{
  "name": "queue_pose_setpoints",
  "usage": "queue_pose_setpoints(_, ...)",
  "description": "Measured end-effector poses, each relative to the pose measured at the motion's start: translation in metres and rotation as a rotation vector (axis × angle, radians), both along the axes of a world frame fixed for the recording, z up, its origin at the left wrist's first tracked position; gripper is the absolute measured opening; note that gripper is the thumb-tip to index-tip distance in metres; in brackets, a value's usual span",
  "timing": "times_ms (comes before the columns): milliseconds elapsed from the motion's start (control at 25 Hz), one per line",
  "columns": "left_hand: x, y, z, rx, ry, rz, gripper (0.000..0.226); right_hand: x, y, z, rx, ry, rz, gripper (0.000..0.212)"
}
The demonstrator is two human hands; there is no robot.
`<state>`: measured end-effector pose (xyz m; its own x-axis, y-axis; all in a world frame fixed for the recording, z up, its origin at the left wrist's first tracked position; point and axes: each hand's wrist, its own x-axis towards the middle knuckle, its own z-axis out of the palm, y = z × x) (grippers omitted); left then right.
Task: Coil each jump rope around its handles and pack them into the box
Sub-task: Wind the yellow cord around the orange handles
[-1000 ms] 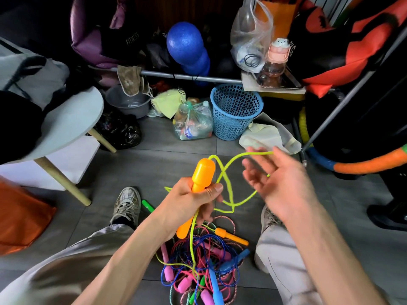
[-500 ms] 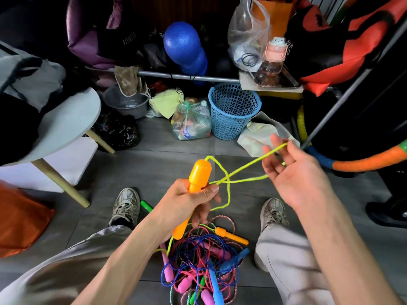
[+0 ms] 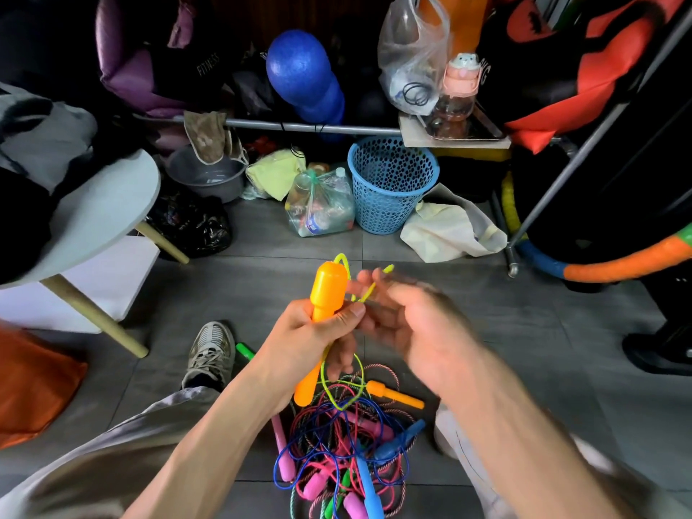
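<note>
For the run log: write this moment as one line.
left hand grips orange handle | right hand blurred, at yellow-green rope | rope pile on floor

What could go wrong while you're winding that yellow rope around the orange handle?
The yellow rope hangs down into the tangled pile of ropes on the floor, so it might snag there. The left hand grips the orange handle, but the right hand is blurred, and a loop could slip off.

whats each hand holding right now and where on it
The left hand grips the orange handles around their narrow middle. The blurred right hand touches the yellow-green rope; its grip cannot be told.
</note>
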<state>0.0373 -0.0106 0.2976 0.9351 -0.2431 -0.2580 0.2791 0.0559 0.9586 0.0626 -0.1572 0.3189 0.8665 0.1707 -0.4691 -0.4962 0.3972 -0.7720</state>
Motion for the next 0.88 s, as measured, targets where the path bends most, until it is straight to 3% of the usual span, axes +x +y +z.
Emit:
queue_pose_setpoints(160,0.002,0.003,-0.003,0.03,-0.01,-0.058,0.026,0.021,-0.034,0.006,0.124,-0.056,-0.328,0.016)
queue_pose_setpoints(240,0.001,0.002,-0.002,0.036,-0.01,-0.079,0.026,0.022,-0.043,0.009,0.138,-0.07,-0.395,0.019)
queue_pose_setpoints(440,0.0,-0.002,0.001,0.002,-0.04,-0.028,0.026,-0.001,-0.012,0.003,0.124,0.062,0.06,0.038)
queue_pose_setpoints(560,0.001,-0.002,0.002,-0.017,-0.024,0.012,0.029,-0.009,0.002,-0.001,0.041,0.01,0.122,0.02)
queue_pose_setpoints(880,-0.001,0.001,0.001,0.015,0.009,-0.061,0.03,0.023,-0.05,0.012,0.129,-0.094,-0.439,0.017)
